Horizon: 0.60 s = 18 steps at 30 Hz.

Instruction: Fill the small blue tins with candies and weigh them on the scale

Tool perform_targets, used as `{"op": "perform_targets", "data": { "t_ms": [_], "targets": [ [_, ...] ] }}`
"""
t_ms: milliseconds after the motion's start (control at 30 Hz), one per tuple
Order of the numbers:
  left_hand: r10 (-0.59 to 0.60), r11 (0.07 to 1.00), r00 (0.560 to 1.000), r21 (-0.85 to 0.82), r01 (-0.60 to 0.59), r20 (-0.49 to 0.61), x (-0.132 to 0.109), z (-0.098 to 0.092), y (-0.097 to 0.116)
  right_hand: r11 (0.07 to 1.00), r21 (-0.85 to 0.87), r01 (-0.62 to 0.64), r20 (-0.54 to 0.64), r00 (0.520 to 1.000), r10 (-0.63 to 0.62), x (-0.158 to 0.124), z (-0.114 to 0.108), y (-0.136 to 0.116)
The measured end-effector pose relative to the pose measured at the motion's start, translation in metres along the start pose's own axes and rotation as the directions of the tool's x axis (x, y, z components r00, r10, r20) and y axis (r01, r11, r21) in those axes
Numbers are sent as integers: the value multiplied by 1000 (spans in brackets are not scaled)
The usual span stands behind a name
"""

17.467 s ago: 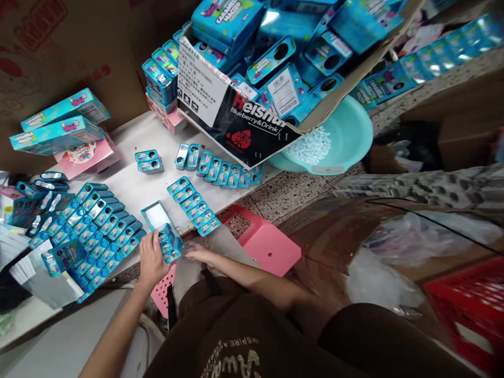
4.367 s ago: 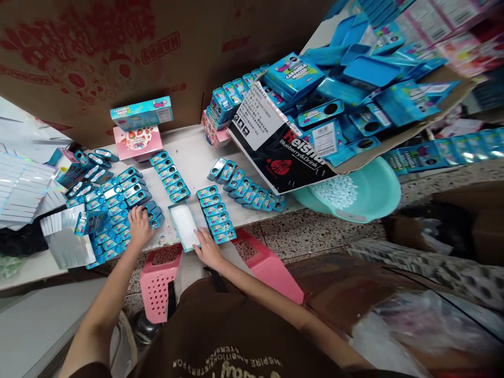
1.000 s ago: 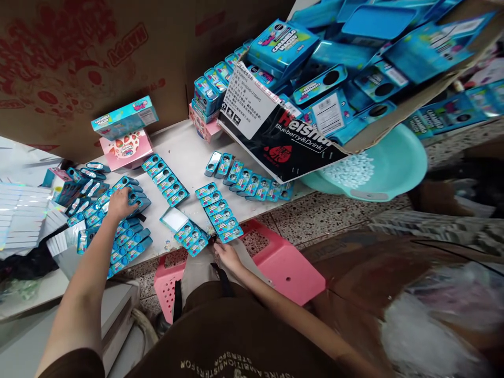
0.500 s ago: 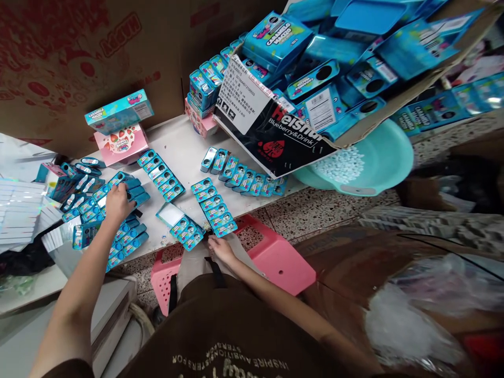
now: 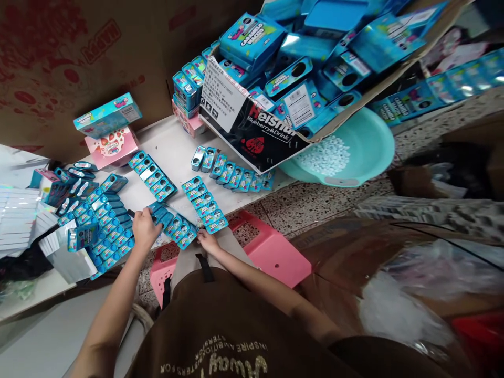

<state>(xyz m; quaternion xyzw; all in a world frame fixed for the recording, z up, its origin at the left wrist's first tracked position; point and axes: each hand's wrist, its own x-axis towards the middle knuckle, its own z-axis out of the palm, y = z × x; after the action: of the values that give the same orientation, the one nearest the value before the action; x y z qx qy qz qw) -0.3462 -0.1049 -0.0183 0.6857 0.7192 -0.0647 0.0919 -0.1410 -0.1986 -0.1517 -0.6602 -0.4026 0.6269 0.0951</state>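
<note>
In the head view, my left hand (image 5: pixel 145 228) has its fingers closed around small blue candy tins (image 5: pixel 159 212) at the left end of a shallow display box. More blue tins (image 5: pixel 181 230) stand side by side in that box, at the table's front edge. My right hand (image 5: pixel 208 241) has its fingers curled at the box's right end; the fingertips are partly hidden. Just right of the box is another row of tins (image 5: pixel 205 203). Behind it lies a third row (image 5: pixel 153 176). A dark thin object (image 5: pixel 131 213) shows beside my left hand.
Many blue tins (image 5: pixel 106 231) cover the table's left part. A pink box (image 5: pixel 112 149) carries a blue box (image 5: pixel 107 115). At right, a carton (image 5: pixel 252 128) full of blue boxes leans over a turquoise basin (image 5: pixel 374 142) of white candies. A pink stool (image 5: pixel 275 257) stands below.
My left hand has moved right from the tin cluster to the display box, and blue tins now show in its previously bare left part. My right hand stays at the box's right end.
</note>
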Motion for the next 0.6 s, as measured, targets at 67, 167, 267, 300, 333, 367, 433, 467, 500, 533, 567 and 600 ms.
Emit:
{"op": "perform_targets", "data": {
  "t_ms": [67,167,267,300,333,367,433,467,500,533,567,600],
  "targets": [
    [-8,1000,1000,-4,8,2,2,6,1,999,-21,-25,-1,1000,25,0,0,-2],
    [-24,999,999,-33,26,34,8,6,2,998,-49,-47,8,999,47,-2,-1,-6],
    [-33,996,997,-86,39,76,17,4,3,996,-72,-55,23,998,57,-4,-2,-10],
    [-38,993,996,-107,47,85,21,4,4,995,-78,-57,27,998,59,-4,-2,-11],
    [-47,990,995,-126,58,89,23,4,5,995,-84,-58,30,998,61,-4,-3,-12],
    [-59,987,995,-143,71,86,25,5,7,994,-89,-59,34,997,63,-4,-3,-13],
    [-85,981,994,-171,94,62,27,9,10,993,-100,-61,43,997,66,-5,-4,-14],
    [-96,978,994,-182,103,45,26,11,12,992,-108,-62,48,997,67,-5,-4,-14],
    [-103,976,994,-191,107,29,25,13,13,991,-116,-62,53,996,68,-5,-4,-14],
    [-102,975,995,-195,104,20,22,14,14,990,-125,-61,60,996,69,-5,-4,-14],
    [-88,977,996,-191,90,20,20,16,14,989,-135,-58,66,996,68,-6,-4,-14],
    [-60,982,998,-176,65,33,17,17,14,988,-145,-54,73,995,65,-6,-4,-14]
  ]
}}
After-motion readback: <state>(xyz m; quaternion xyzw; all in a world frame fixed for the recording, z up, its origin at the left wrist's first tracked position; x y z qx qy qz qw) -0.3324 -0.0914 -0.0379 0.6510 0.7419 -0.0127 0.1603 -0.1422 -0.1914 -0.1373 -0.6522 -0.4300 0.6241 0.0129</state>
